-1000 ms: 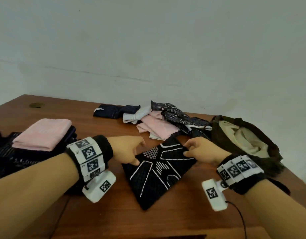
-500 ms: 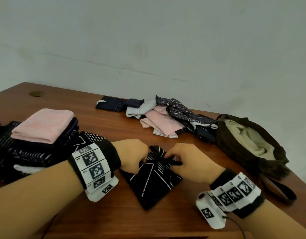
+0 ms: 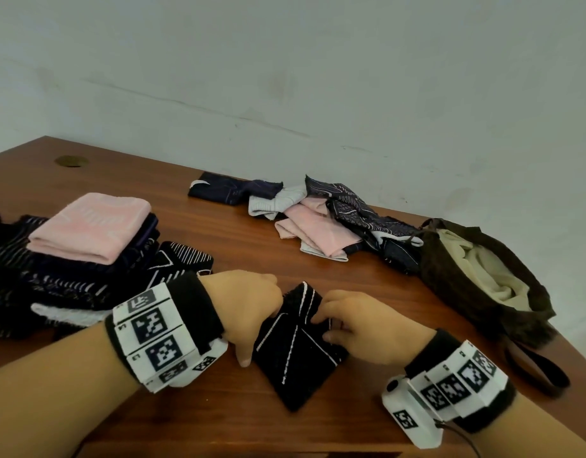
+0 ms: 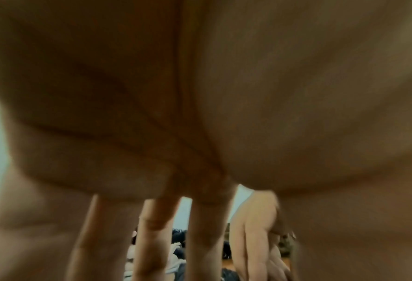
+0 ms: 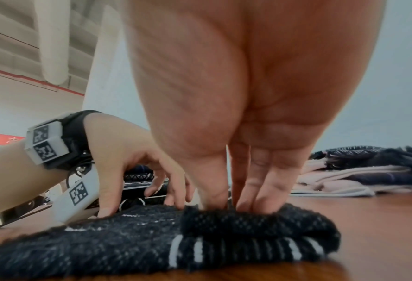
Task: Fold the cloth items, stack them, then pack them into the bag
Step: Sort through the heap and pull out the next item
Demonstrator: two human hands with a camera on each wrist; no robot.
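A black cloth with white lines [image 3: 294, 355] lies folded into a small packet on the wooden table [image 3: 219, 246] in front of me. My left hand [image 3: 255, 312] rests at its left edge, fingertips touching the cloth and thumb pointing down beside it. From the other side my right hand [image 3: 331, 325] pinches the folded-over top flap between thumb and fingers. In the right wrist view the right hand [image 5: 233, 205] digs into the cloth [image 5: 152, 247], and the left hand [image 5: 152, 190] touches it with loosely bent fingers. The left wrist view is mostly palm and fingers [image 4: 156, 237].
A stack of folded cloths topped by a pink one [image 3: 90, 226] stands at the left. A loose pile of pink, white and dark cloths [image 3: 318, 223] lies at the back. A dark open bag with pale lining [image 3: 483, 276] sits at the right, its strap [image 3: 536, 368] near the table edge.
The black cloth went from a flat spread diamond to a smaller folded packet. Both hands came together over it and drew nearer to me.
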